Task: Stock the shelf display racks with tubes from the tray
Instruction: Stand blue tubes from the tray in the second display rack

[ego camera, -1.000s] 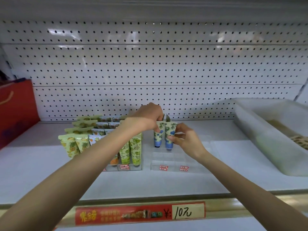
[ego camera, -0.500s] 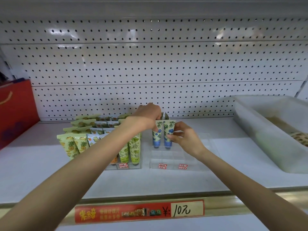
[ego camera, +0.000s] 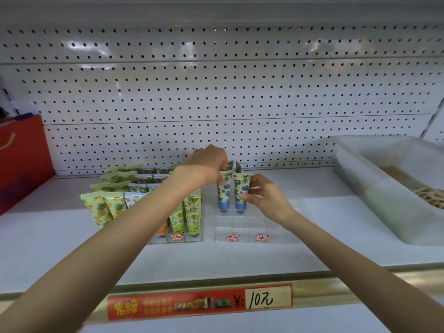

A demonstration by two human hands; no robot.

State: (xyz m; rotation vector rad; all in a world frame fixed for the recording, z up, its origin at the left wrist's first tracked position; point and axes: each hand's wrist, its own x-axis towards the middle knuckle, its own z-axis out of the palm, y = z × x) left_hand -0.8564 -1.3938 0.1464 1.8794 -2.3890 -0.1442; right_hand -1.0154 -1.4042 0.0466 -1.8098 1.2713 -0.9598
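L hand (ego camera: pixel 209 165) pinches top of left blue-flower tube (ego camera: pixel 225 194); R hand (ego camera: pixel 264 200) pinches right blue-flower tube (ego camera: pixel 241 186) mid-body. Both tubes upright, caps down, side by side in clear rack (ego camera: pixel 266 228), rear-left slots. Right of rack: tray (ego camera: pixel 360 193).

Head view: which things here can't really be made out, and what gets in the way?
All in the head view.
Tray: cut off by the right edge; its frosted wall blurs the contents.
Rack labels: too small to read.
Orange tube: mostly behind the left forearm.
Rear tubes behind the blue tubes: only tips show past the left hand.
Red bag: cut off by the left edge.
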